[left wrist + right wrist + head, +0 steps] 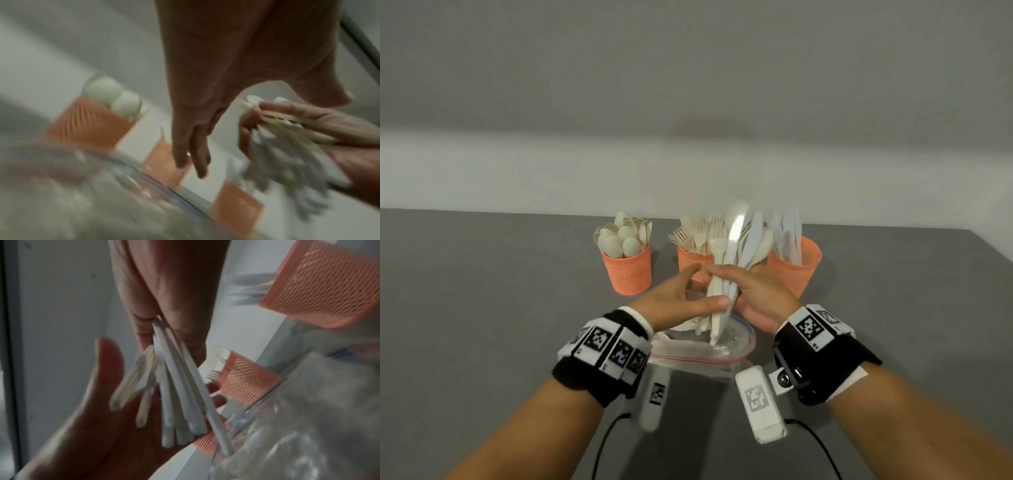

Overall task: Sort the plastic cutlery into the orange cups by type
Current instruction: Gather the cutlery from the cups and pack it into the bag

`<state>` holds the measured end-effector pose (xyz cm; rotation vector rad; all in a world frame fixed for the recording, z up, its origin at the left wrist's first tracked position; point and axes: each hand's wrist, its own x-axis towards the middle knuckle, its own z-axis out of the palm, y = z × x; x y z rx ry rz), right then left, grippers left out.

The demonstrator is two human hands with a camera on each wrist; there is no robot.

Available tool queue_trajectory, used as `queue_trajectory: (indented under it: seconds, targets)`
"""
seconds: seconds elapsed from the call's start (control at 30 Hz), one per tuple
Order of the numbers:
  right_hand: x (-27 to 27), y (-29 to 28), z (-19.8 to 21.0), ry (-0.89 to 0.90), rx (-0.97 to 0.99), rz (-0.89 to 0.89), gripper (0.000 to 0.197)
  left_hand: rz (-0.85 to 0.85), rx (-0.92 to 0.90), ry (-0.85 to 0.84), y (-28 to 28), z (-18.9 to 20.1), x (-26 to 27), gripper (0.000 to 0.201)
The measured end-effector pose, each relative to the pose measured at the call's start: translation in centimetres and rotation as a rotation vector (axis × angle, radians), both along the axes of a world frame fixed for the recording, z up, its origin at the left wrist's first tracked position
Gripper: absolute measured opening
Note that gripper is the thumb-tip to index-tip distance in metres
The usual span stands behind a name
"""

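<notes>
Cutlery bunch (pixel 732 260), white and cream forks, knives and spoons mixed, stands upright above a clear bag (pixel 702 346) on the grey surface (pixel 482 308), just in front of three orange cups (pixel 628 270); the right hand (pixel 760 298) grips its handles while the left hand (pixel 681 301), fingers straight, touches them

No legible words, brand names or numerals appear in any view. The wristbands (pixel 606 346) carry only black-and-white square marker patterns, not readable text.

orange perforated plastic cups (pixel 627 270): matt | white plastic cutlery (pixel 726 274): smooth | clear plastic zip bag (pixel 702 346): glossy | grey table (pixel 482 291): matt
</notes>
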<state>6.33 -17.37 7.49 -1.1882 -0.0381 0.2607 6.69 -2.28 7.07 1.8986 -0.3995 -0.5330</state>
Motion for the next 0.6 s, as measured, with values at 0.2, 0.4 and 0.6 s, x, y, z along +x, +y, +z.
queue_trajectory:
  seconds: [0.2,0.4,0.6]
  targets:
    - [-0.4,0.9,0.8,-0.075,-0.351,0.09,0.024,0.039,-0.585,0.379,-1.8,-1.7,-0.1,0.045]
    - [-0.9,0.1,1.0,-0.174,-0.65,0.028,0.017,0.098,-0.531,0.364,-2.0,-1.7,0.1,0.014]
    - [-1.0,0.2,0.2,-0.269,-0.796,-0.25,0.029,0.161,-0.574,0.315,-2.8,-1.5,0.2,0.04]
